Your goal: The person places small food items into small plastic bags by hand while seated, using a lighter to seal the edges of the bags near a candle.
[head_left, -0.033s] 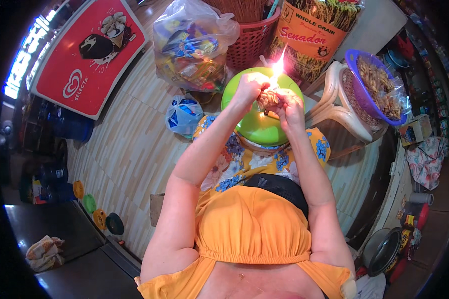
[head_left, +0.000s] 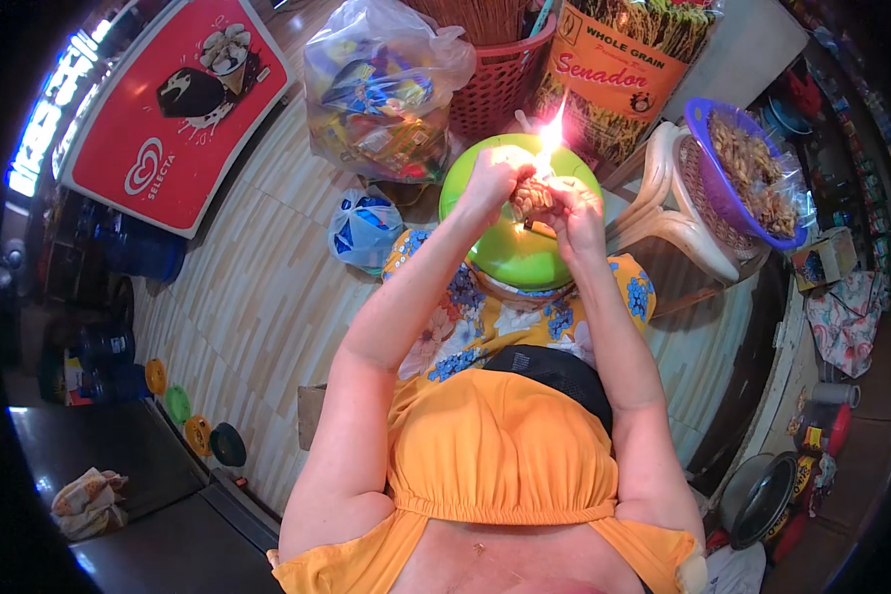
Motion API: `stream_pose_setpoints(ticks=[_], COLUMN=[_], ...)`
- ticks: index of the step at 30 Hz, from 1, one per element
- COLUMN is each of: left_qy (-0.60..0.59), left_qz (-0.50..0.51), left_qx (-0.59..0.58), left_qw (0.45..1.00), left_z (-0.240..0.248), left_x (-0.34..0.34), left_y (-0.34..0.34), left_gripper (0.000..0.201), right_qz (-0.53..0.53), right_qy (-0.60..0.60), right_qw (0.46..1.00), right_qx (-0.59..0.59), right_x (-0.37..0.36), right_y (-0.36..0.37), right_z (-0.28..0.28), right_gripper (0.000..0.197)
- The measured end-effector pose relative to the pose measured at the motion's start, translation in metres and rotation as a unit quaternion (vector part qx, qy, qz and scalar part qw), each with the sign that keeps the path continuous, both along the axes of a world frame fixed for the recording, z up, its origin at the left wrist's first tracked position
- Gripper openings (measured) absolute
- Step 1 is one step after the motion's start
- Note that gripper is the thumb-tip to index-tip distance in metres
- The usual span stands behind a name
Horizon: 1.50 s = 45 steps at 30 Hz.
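Between both hands I hold a small clear plastic bag of brown snack pieces (head_left: 532,199), with its upper edge close to a bright flame (head_left: 551,133). My left hand (head_left: 497,180) pinches the bag's left side, fingers closed. On the other side my right hand (head_left: 577,211) grips it with thumb and fingers. What the flame burns on is hidden by glare and the hands. Below them lies a round lime-green lid or tub top (head_left: 510,263). A small dark stick-like thing (head_left: 540,230) with a bright spot beside it rests on the green surface, partly covered by my right hand.
To the right, a purple basin (head_left: 703,148) of brown snack pieces sits on a pale plastic chair (head_left: 663,213). Behind stand a large rice sack (head_left: 604,74), a red basket (head_left: 495,84) and a filled plastic bag (head_left: 381,99). A smaller bag (head_left: 362,230) lies left.
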State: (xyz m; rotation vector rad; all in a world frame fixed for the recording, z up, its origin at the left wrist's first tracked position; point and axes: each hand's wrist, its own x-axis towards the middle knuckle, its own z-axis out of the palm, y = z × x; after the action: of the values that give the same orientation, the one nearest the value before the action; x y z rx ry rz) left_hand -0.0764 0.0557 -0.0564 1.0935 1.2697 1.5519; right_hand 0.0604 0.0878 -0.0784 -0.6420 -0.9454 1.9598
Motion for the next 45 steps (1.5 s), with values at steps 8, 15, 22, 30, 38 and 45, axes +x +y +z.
stream_pose_setpoints(ticks=[8, 15, 22, 30, 38, 45], left_qy=[-0.037, -0.323, -0.204, -0.410, -0.335, -0.398], left_qz=[-0.062, -0.039, -0.032, 0.015, 0.058, 0.006], left_qx=[-0.030, -0.040, -0.067, -0.020, -0.035, -0.018], left_qw=[0.997, 0.945, 0.976, 0.912, 0.940, 0.917], left_z=[-0.016, -0.018, -0.018, -0.005, -0.024, -0.038], left_x=[0.011, 0.023, 0.016, 0.021, 0.012, -0.001], left_y=[-0.024, -0.042, -0.042, -0.041, -0.024, -0.012], left_gripper=[0.011, 0.020, 0.015, 0.010, 0.014, 0.014], right_qz=[0.081, 0.090, 0.094, 0.046, 0.009, -0.033], right_qy=[-0.135, -0.159, -0.130, -0.123, -0.053, -0.024], right_qw=[0.975, 0.966, 0.979, 0.988, 0.996, 0.994], right_qx=[0.159, 0.183, 0.126, 0.082, 0.070, 0.099], right_x=[0.021, 0.024, 0.022, 0.013, -0.005, -0.014], right_y=[-0.007, -0.006, -0.010, -0.014, -0.006, 0.008], right_z=[0.007, 0.006, 0.007, 0.007, 0.006, 0.000], right_gripper=[0.009, 0.009, 0.009, 0.007, 0.006, 0.006])
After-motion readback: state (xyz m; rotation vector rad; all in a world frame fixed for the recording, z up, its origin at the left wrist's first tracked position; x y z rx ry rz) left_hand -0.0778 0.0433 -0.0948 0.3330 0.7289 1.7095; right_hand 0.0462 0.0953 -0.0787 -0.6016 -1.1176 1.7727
